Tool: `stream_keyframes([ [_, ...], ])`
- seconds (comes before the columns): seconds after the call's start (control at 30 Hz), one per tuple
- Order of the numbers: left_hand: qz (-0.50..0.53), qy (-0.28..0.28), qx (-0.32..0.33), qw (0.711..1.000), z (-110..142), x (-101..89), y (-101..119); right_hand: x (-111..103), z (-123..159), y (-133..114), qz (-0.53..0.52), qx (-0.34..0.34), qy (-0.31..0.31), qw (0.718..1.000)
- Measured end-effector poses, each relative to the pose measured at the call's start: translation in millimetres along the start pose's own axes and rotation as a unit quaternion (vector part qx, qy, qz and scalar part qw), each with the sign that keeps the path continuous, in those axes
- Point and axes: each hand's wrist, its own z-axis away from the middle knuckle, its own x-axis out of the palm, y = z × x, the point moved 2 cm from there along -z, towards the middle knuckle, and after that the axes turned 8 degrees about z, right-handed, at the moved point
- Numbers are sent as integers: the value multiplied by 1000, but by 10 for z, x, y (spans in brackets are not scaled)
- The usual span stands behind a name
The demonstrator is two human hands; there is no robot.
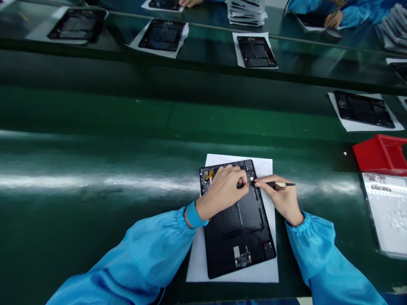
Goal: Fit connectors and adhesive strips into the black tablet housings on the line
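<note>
- at the top edge of the black tablet back [238, 228], your right hand [281, 200] pinches a slim black-and-cream pick [281, 184] narrowly between thumb and fingers, its tip pointing toward 9 o'clock.
- your left hand [221, 197] lies curved over the panel's top left corner; whether its fingertips pinch anything is hidden, so i can't tell.
- both hands meet at a small pale part [252, 179] by the top edge, so the fine work there looks like the step in hand.
- the next move calls for a steady tip and a still left hand.
- an orange flex [209, 174] shows by your left hand, and a small circuit board [242, 257] sits at the panel's lower end.
- the panel lies tilted on white paper [195, 260], on a green bench [95, 114].
- a blue wrist strap [193, 216] circles your left wrist.
- at 3 o'clock: a red plastic bin [381, 154].
- at 12 o'clock: more black panels [257, 51] on paper, and a co-worker's hand [333, 19].
</note>
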Motion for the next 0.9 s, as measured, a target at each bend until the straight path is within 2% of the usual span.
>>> stream_keyframes([
  [0.3,-9,26,12,1000,18,58,-29,-33,-3,30,4,-7,-13,1000],
  [0.53,-7,23,15,1000,41,47,-35,-30,12,35,0,20,-8,1000],
  [0.9,29,21,16,999,36,28,-57,-44,31,35,-12,24,32,999],
])
